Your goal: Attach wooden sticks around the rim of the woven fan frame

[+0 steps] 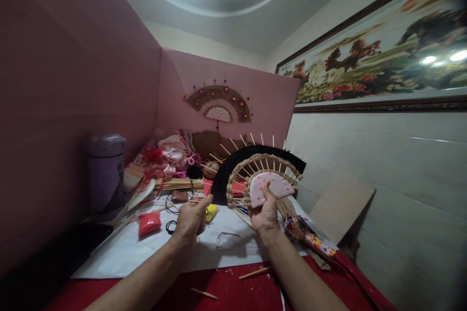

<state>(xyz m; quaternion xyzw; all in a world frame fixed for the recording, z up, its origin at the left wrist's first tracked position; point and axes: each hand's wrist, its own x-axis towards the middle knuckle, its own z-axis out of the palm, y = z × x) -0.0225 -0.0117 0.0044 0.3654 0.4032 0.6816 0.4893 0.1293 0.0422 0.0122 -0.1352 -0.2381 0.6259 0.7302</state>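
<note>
Holding up a half-round fan of tan woven cord, black band and pale wooden sticks [250, 156] in both hands

Holds the fan raised above the smooth white sheet [120, 257] spread on the red-covered counter [171, 296], with bare stick ends jutting past the black band. Grips its base in the right hand [266, 217], thumb laid over the front of the pale pink, red-dotted half-disc [259, 187], fingers curled out of sight behind. Pinches the lower left end of the fan in the left hand [188, 222], thumb set close against the fingers; cannot tell whether by the band's edge or by a stick.

Has, near the left hand on the sheet, a bright red packet [149, 223], a small brown packet [179, 196] and a yellow lump [211, 212]. Has, farther back, a bundle of thin wooden sticks [175, 184], a heap of pink cloth [173, 148] and, at the far left, a purple cylindrical container [105, 177]. Has, to the right of the right hand, a flower-patterned handle with a black cable [319, 244]. Faces a pink board [171, 77] bearing another half-round fan, brown with red flowers [200, 98].
</note>
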